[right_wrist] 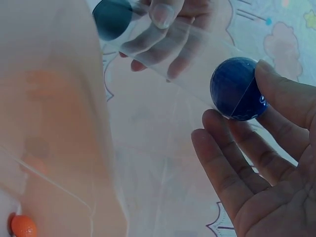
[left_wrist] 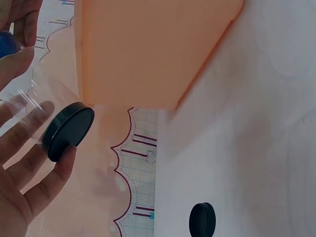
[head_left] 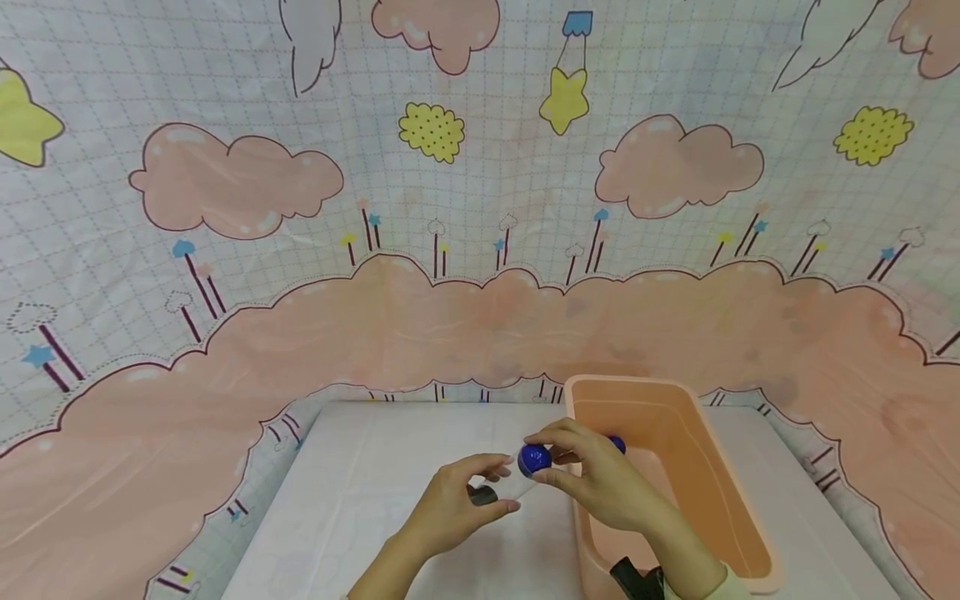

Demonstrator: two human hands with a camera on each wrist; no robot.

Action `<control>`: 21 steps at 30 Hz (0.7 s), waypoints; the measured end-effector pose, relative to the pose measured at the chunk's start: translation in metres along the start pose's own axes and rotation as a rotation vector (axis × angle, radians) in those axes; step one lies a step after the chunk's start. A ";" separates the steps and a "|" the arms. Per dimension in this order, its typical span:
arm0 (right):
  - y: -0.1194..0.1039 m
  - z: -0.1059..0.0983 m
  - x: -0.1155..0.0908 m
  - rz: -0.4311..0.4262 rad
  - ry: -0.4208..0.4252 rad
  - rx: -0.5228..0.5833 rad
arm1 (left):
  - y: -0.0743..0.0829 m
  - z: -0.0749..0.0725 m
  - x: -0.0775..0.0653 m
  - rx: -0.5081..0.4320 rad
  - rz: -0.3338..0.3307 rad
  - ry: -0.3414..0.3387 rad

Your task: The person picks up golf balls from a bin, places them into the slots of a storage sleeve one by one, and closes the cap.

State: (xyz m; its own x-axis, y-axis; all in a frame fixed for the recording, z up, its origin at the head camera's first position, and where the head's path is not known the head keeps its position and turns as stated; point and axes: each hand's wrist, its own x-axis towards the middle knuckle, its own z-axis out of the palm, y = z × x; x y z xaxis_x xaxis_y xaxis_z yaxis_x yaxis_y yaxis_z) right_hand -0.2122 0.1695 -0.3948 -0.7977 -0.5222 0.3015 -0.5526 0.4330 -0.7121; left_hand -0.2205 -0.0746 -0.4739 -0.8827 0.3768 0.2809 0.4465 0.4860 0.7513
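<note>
My left hand [head_left: 450, 508] holds a clear plastic tube [right_wrist: 173, 57] whose far end is closed by a black cap [left_wrist: 68, 131]. The tube is tilted and its other end points toward my right hand [head_left: 600, 479]. A shiny blue ball [head_left: 535, 460] is pinched between the thumb and fingers of the right hand. In the right wrist view, the ball [right_wrist: 238, 89] sits at the mouth of the tube; part of it appears to be inside the rim. White marks show on the ball's side.
An orange plastic bin [head_left: 720, 492] stands at the right of the white table [head_left: 330, 500]. Inside it are another blue ball [head_left: 617, 444], partly hidden by my hand, and an orange ball [right_wrist: 23, 226]. A loose black cap [left_wrist: 202, 220] lies on the table. A patterned cloth [head_left: 480, 325] hangs behind.
</note>
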 end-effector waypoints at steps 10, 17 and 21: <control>-0.001 -0.001 -0.002 -0.001 0.004 -0.028 | 0.002 0.001 0.000 0.000 0.027 0.022; -0.001 -0.001 -0.003 -0.004 -0.007 -0.032 | 0.001 0.003 -0.002 -0.042 0.001 0.010; -0.001 -0.001 -0.005 0.000 -0.009 -0.048 | 0.000 0.005 -0.003 -0.048 0.003 0.011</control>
State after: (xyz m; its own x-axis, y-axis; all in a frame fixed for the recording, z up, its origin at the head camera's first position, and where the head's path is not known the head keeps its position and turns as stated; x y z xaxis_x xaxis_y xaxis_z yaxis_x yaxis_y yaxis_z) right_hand -0.2079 0.1723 -0.3954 -0.7955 -0.5289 0.2958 -0.5639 0.4674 -0.6808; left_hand -0.2167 -0.0719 -0.4775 -0.8831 0.3692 0.2894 0.4416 0.4460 0.7785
